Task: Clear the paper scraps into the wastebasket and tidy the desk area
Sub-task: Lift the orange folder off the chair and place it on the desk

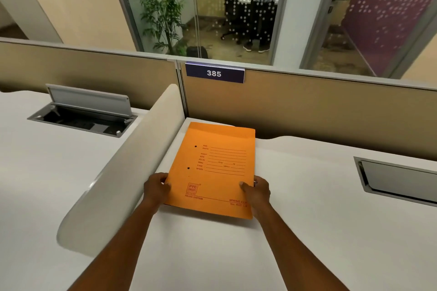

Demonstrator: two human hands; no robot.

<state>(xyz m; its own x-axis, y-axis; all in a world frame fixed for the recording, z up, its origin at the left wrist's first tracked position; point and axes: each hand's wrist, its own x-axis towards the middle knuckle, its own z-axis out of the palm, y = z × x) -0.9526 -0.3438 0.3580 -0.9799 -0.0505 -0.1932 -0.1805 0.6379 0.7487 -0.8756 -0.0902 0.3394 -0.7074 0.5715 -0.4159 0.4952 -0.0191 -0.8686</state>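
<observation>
Counter point(295, 231): white, bare apart from the folder; a curved divider point(123, 168) runs along its left side.
Folder point(212, 168): orange file, lying in the back-left corner, its left edge close to the divider, long axis running away from the person, printed bottom edge nearest them and slightly lifted.
Left hand point(156, 189): closed on the folder's left edge.
Right hand point(256, 190): pinching the right edge, thumb on top; both hands equally near.
No scraps or wastebasket in sight.
</observation>
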